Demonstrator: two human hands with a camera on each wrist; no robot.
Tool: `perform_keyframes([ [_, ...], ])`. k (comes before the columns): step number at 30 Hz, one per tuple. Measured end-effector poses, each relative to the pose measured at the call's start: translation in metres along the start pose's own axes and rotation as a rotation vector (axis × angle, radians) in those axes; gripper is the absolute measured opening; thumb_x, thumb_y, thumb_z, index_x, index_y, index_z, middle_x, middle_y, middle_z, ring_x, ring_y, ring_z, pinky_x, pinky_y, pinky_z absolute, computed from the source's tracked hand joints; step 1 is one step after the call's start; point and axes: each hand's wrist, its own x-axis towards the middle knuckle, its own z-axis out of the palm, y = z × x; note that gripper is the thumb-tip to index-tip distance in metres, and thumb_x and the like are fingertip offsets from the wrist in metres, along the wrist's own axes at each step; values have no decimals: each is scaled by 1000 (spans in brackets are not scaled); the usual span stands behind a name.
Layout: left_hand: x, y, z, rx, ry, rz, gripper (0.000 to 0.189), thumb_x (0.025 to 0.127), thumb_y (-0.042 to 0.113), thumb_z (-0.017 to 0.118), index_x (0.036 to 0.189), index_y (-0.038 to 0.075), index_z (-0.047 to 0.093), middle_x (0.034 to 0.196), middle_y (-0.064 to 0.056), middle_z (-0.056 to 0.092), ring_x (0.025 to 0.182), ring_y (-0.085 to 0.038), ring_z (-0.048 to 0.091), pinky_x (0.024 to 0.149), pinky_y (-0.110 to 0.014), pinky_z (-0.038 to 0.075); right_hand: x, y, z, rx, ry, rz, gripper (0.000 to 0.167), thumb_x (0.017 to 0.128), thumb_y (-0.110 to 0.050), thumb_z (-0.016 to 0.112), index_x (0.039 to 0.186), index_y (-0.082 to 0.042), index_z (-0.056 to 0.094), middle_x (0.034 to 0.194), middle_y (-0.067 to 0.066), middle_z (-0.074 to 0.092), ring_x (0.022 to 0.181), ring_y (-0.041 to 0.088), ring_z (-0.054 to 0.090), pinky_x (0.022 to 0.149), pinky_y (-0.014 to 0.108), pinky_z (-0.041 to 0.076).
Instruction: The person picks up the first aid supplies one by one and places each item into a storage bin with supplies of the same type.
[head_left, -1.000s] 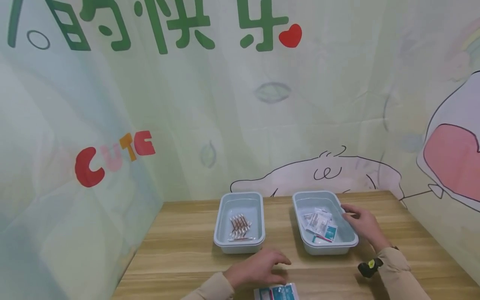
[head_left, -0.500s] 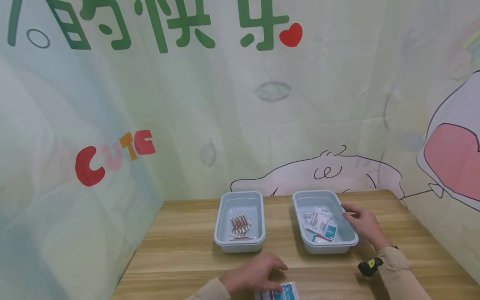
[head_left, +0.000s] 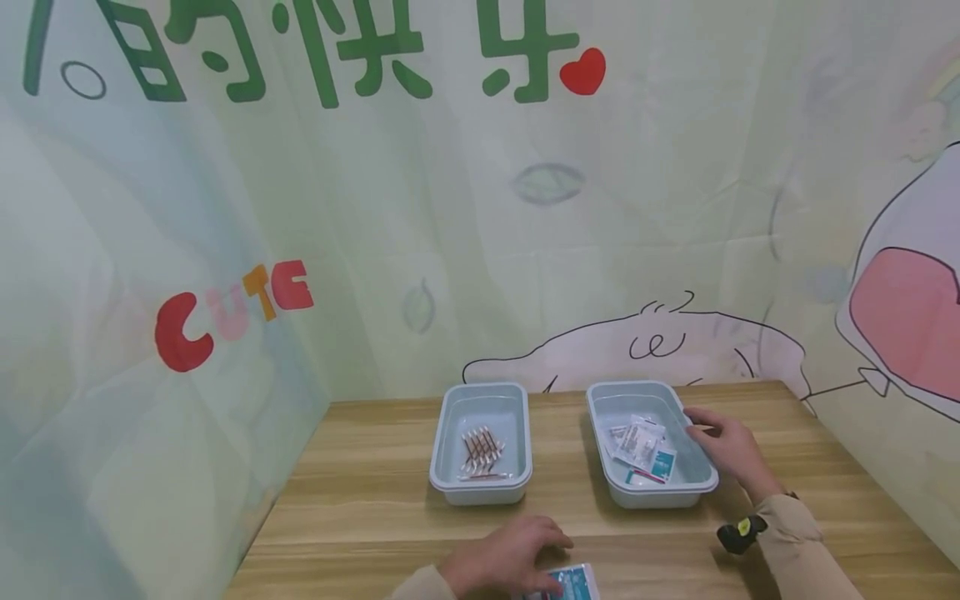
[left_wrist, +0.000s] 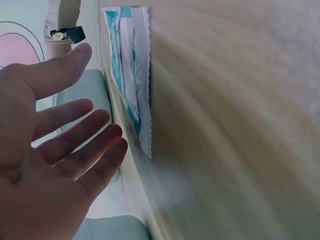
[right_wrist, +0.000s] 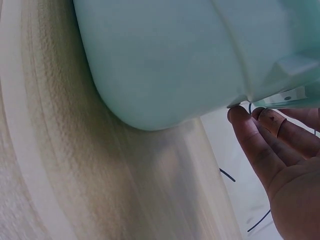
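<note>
My left hand [head_left: 506,557] hovers low over the table's near side, fingers spread and relaxed. Under its thumb side lies a flat teal-and-white sealed packet [head_left: 576,582], partly covered by the hand. The left wrist view shows the packet [left_wrist: 127,65] resting on the wood just beyond the fingertips, with nothing in the palm. My right hand [head_left: 731,454] touches the right rim of the right pale blue bin [head_left: 652,498]. Seen from the right wrist, its fingertips [right_wrist: 241,114] meet the underside of that rim. Inside the bin lie several small packets [head_left: 640,443], some clear, some teal.
A matching pale blue bin [head_left: 480,495] stands to the left, with several brown-stemmed swabs [head_left: 482,450] in clear wrap. Both bins sit toward the back of the wooden table [head_left: 360,500]. Printed cloth [head_left: 420,208] hangs behind and at the sides.
My left hand has shifted slightly left and toward me, and its thumb now overlaps the teal packet. The right hand has kept its place at the bin's rim.
</note>
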Motion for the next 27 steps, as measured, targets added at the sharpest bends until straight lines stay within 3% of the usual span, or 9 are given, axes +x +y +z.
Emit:
perform_keyframes([
  [27, -1, -2, 2, -25, -29, -19, 48, 82, 39, 77, 122, 15, 66, 115, 7, 66, 106, -1, 57, 91, -11, 47, -1, -3, -1, 8, -11, -1, 48, 101, -29, 52, 141, -3, 48, 140, 28, 48, 116, 43, 56, 88, 49, 59],
])
